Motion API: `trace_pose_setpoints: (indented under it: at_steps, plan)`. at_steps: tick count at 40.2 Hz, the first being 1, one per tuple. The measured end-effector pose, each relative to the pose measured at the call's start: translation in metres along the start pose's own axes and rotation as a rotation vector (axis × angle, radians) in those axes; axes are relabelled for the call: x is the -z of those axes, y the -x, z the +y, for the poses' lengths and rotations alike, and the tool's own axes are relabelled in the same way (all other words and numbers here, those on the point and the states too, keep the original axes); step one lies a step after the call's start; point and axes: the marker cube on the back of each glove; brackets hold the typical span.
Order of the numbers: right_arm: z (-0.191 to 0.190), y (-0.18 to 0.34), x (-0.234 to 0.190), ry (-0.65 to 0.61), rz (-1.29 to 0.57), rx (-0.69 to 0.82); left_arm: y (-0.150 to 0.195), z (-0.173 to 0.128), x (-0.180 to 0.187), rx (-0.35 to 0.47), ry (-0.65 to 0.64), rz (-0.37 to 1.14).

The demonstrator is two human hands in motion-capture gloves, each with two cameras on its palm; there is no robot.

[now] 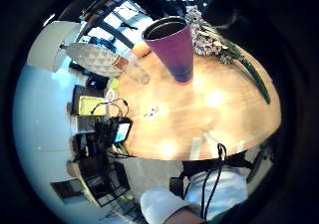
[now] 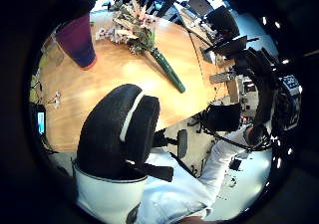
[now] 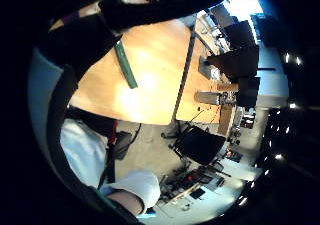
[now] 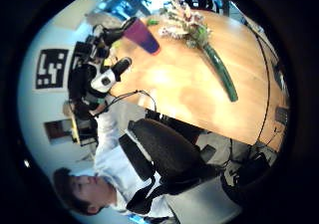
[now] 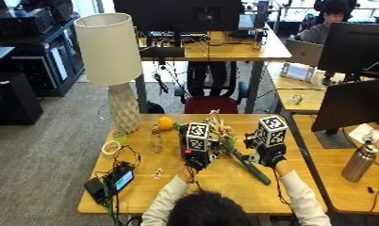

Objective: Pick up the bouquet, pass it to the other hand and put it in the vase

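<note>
The bouquet (image 5: 219,136) lies flat on the wooden table (image 5: 208,193), its pale flowers beside the purple vase (image 1: 174,47) and its green wrapped stem (image 5: 255,171) pointing at the table's front right. The vase stands upright, mostly hidden in the outside view behind my left hand (image 5: 194,162). That hand hovers over the table in front of the vase, left of the flowers, holding nothing. My right hand (image 5: 269,157) hovers just right of the stem, also holding nothing. The palm views show the bouquet (image 2: 137,30) (image 4: 187,22) lying free, with neither hand on it.
A white lamp (image 5: 111,52) stands at the back left, with an orange (image 5: 166,123), a clear bottle (image 5: 155,141) and a tape roll (image 5: 111,148) near it. A phone with cables (image 5: 114,181) lies at the front left. A monitor (image 5: 352,103) is on the neighbouring desk.
</note>
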Motion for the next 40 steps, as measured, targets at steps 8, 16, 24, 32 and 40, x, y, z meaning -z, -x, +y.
trace_pose_setpoints:
  at_steps: [8, 16, 24, 32, 40]
  plan:
    - [-0.008, -0.001, -0.009, -0.005, 0.019, -0.039, 0.005, 0.003, -0.006, 0.007, 0.001, 0.006]
    - [-0.014, -0.01, -0.013, -0.019, 0.009, -0.042, 0.01, 0.005, -0.008, 0.021, 0.008, -0.007]
    - [-0.007, -0.01, -0.006, -0.048, 0.02, -0.043, 0.016, 0.004, -0.009, 0.037, 0.003, -0.024]
    - [-0.017, -0.015, -0.003, -0.066, -0.012, -0.067, 0.015, 0.005, -0.009, 0.037, 0.018, -0.009]
    - [-0.026, -0.021, -0.006, -0.07, -0.037, -0.076, 0.019, 0.001, -0.011, 0.043, 0.026, -0.001]
